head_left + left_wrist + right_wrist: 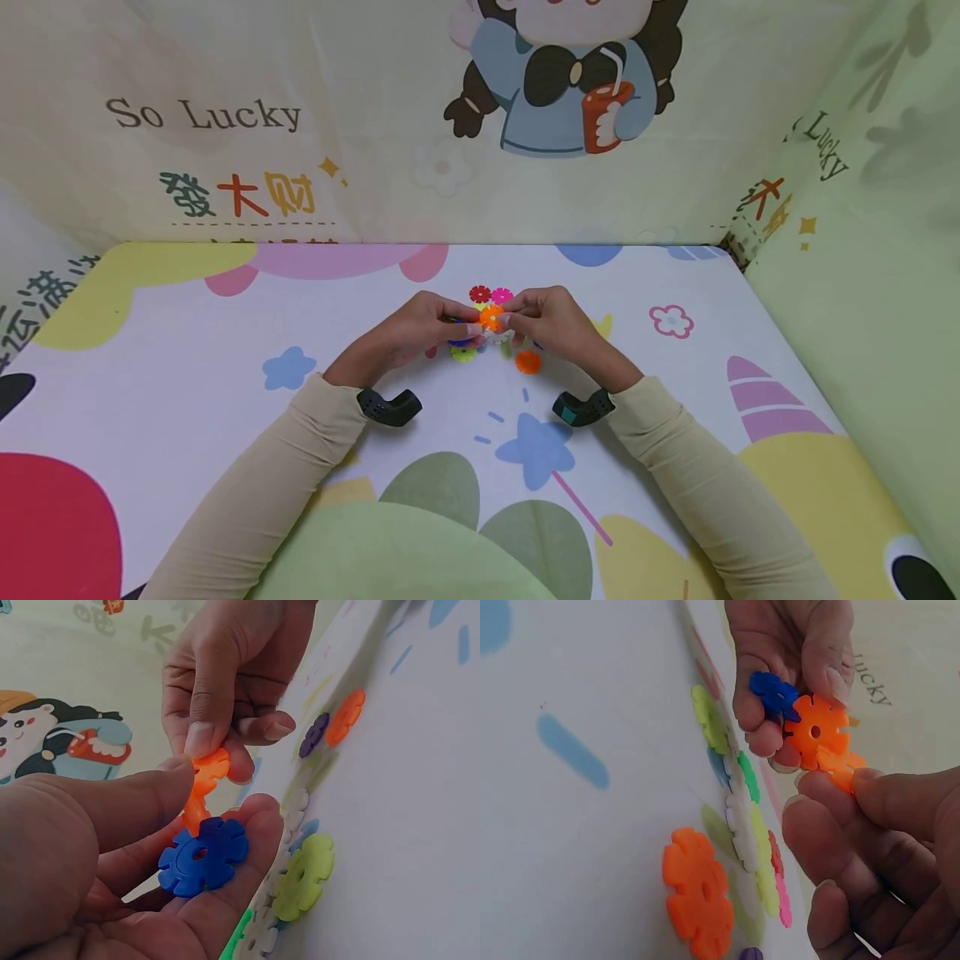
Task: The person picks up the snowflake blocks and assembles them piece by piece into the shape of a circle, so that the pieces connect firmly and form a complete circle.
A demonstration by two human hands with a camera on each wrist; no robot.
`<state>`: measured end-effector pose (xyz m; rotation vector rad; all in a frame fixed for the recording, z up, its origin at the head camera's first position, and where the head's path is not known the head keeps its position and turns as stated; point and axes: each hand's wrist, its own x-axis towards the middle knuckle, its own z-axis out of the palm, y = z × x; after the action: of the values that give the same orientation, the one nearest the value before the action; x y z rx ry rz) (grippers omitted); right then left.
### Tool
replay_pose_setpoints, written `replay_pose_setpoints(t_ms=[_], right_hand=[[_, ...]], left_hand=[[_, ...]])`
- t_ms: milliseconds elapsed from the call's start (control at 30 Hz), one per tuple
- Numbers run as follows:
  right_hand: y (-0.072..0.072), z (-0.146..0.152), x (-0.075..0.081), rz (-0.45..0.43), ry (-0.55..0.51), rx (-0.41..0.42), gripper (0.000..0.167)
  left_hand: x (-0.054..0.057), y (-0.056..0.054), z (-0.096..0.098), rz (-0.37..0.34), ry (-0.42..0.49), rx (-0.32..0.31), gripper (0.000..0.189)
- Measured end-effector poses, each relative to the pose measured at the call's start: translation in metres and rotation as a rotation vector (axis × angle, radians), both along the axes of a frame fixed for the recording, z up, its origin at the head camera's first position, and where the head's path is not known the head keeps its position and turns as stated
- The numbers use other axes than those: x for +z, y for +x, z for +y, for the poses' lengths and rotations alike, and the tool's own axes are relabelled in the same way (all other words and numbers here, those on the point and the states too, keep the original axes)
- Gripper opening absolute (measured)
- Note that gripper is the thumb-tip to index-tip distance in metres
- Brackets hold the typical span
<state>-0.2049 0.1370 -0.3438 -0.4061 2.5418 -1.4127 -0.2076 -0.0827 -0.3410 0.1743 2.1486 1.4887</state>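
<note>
My left hand (422,327) holds a blue notched flower-shaped plastic disc (202,862) and pinches an orange disc (808,746) between thumb and fingers. The blue disc meets the orange one at its edge, set at an angle to it. Opposite, my right hand (553,323) pinches a second orange disc (840,766) by its rim. In the right wrist view the two orange discs touch at their edges; whether their slots interlock I cannot tell. Both hands are raised a little over the table, close together.
Loose discs lie under and around the hands: an orange disc (528,362), a yellow-green disc (304,877), a purple disc (314,735), a red disc (480,293), a pink disc (502,295) and white discs (741,832). A printed cloth covers the table (225,400); a curtain (375,125) hangs behind it.
</note>
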Motion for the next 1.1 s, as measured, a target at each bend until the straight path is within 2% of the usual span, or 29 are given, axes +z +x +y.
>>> replay_pose_setpoints(t_ms=[233,333,467,567,700,867,1000,1100], right_hand=[[-0.002,-0.002,0.002,0.016,-0.009,0.042,0.016],[-0.003,-0.002,0.001,0.003,-0.004,0.052,0.018],[-0.005,0.002,0.002,0.028,0.040,0.059,0.019],[-0.007,0.007,0.003,0.055,0.090,0.079,0.018],[-0.010,0.017,0.000,0.041,0.135,0.161,0.019],[-0.011,0.029,-0.004,-0.030,0.142,0.269,0.022],[-0.008,0.035,-0.004,-0.070,0.154,0.315,0.024],[-0.005,0.037,-0.002,-0.064,0.181,0.352,0.024]], left_hand=[[0.001,-0.002,-0.003,0.002,0.020,0.001,0.032],[0.001,-0.003,-0.004,-0.034,0.069,0.008,0.034],[0.001,-0.003,-0.005,-0.075,0.118,0.029,0.040],[0.002,-0.003,-0.006,-0.084,0.100,0.032,0.044],[0.001,-0.003,-0.007,-0.083,0.078,0.043,0.037],[0.000,-0.003,-0.008,-0.086,0.075,0.094,0.029],[-0.002,-0.004,-0.011,-0.097,0.100,0.113,0.028],[-0.003,-0.005,-0.013,-0.103,0.127,0.109,0.028]])
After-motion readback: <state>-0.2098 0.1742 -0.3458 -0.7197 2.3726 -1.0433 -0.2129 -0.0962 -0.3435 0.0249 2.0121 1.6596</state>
